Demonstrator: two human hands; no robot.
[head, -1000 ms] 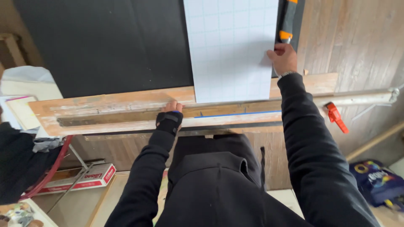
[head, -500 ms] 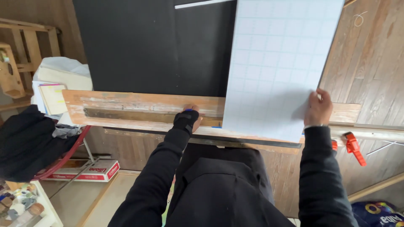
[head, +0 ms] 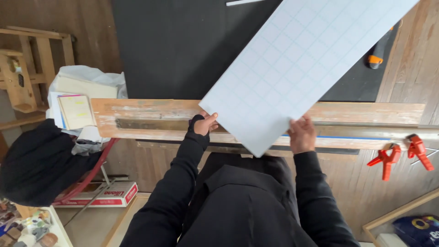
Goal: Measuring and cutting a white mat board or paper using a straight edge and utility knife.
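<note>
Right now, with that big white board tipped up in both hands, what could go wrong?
The white gridded panel is tilted and gripped only at its lower edge by the left hand and right hand, so it might slip or flop over. Its far end hangs above the orange-handled tool and could knock it. The lower corner may catch on the worn wooden plank.
</note>
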